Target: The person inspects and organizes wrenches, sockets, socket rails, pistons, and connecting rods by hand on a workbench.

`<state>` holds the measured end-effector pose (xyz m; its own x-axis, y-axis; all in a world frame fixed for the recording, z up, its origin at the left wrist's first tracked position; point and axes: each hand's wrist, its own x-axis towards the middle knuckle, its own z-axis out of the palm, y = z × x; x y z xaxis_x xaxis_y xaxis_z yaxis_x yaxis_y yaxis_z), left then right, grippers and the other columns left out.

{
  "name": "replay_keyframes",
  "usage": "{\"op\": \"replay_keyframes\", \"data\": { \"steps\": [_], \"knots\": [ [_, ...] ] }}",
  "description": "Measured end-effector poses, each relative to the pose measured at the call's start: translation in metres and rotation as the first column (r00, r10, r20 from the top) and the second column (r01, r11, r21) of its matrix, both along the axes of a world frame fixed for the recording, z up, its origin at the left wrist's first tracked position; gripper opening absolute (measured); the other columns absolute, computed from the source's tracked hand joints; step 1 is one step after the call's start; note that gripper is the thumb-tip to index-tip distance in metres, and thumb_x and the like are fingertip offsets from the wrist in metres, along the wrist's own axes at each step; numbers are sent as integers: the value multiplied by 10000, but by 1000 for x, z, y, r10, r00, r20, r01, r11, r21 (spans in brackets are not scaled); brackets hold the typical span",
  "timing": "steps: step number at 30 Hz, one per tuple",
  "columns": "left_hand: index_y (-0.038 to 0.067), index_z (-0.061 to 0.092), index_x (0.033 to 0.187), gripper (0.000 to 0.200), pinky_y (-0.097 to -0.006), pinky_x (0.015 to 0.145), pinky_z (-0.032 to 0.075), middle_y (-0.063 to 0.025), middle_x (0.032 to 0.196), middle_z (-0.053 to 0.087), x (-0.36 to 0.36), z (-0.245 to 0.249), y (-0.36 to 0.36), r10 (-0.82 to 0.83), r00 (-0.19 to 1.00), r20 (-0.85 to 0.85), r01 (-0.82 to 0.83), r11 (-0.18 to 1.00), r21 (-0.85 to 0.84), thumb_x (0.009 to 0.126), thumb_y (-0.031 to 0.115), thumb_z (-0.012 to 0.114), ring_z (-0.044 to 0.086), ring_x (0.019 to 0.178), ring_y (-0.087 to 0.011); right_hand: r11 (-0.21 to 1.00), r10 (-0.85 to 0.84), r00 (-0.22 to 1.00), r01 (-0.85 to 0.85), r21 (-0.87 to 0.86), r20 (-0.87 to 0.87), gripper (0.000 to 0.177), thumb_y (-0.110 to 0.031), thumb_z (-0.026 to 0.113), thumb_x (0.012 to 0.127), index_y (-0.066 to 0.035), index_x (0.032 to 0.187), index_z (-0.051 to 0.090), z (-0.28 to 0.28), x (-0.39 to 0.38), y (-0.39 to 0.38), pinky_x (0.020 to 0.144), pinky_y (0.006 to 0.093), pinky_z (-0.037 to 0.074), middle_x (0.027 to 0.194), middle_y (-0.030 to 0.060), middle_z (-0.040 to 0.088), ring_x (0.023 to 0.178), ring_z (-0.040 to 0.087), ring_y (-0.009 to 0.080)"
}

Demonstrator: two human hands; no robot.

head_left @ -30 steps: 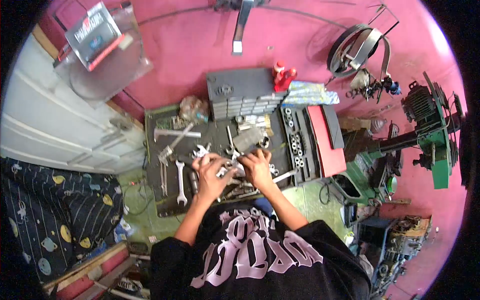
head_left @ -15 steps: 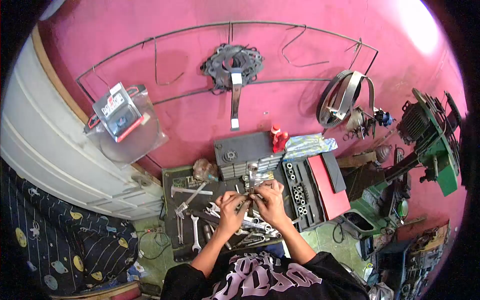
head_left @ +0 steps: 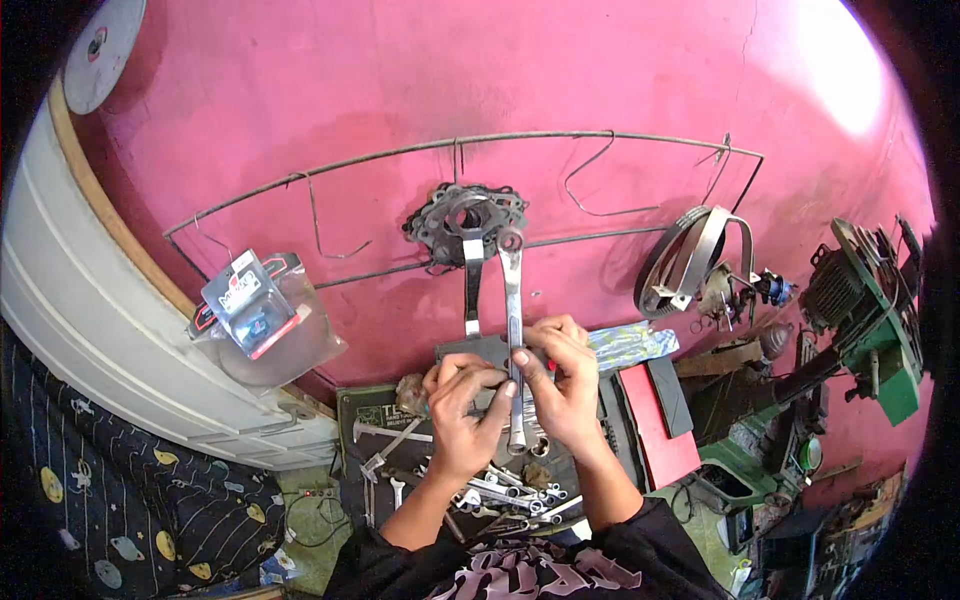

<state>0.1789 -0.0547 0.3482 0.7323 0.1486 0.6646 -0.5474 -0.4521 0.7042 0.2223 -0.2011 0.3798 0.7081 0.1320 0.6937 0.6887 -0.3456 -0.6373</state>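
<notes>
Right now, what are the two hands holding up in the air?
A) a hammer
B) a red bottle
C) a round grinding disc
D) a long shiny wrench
D: the left hand and the right hand both grip a long silver wrench, held upright with its ring end at the top, in front of the pink wall.

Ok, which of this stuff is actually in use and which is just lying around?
In use:
long wrench, held upright by left hand and right hand.

Lying about:
loose spanners below the hands, red case, hanging packet, green machine.
</notes>
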Motion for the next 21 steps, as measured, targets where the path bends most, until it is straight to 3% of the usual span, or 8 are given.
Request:
{"op": "replay_keyframes", "data": {
  "steps": [6, 8, 11, 21],
  "knots": [
    [49, 737, 898, 93, -396, 889, 408, -72, 854, 710, 20, 26, -4, 81, 996, 20, -81, 996, -33, 851, 109, 790, 647, 928, -241, 998, 21, 999, -23, 56, 40, 198, -116, 769, 873, -7, 1036, 753, 20, 27, 9, 846, 375, 403, 888, 107, 705, 875, 620, 252],
    [47, 739, 902, 92, -397, 883, 413, -74, 863, 713, 25, 26, -3, 93, 996, 4, -92, 995, -37, 853, 106, 789, 647, 928, -242, 991, 40, 998, -34, 127, -43, 201, -109, 765, 880, -6, 1052, 755, 16, 33, 14, 842, 370, 404, 880, 101, 702, 840, 618, 237],
    [45, 742, 909, 90, -401, 876, 423, -77, 879, 715, 32, 16, -3, 105, 994, -37, -107, 993, -56, 858, 103, 787, 650, 929, -247, 995, 25, 998, -19, 100, -55, 178, -23, 732, 896, 18, 1067, 753, 5, 43, 17, 830, 347, 440, 885, 89, 670, 861, 591, 221],
    [38, 750, 915, 89, -414, 822, 479, -92, 910, 706, 67, -23, 6, 196, 962, -190, -217, 971, -96, 863, 101, 786, 666, 883, -273, 998, -16, 995, 22, 59, -95, 165, -77, 751, 896, -1, 1042, 766, -31, 75, 32, 831, 381, 454, 874, 110, 699, 833, 619, 235]
  ]
}}
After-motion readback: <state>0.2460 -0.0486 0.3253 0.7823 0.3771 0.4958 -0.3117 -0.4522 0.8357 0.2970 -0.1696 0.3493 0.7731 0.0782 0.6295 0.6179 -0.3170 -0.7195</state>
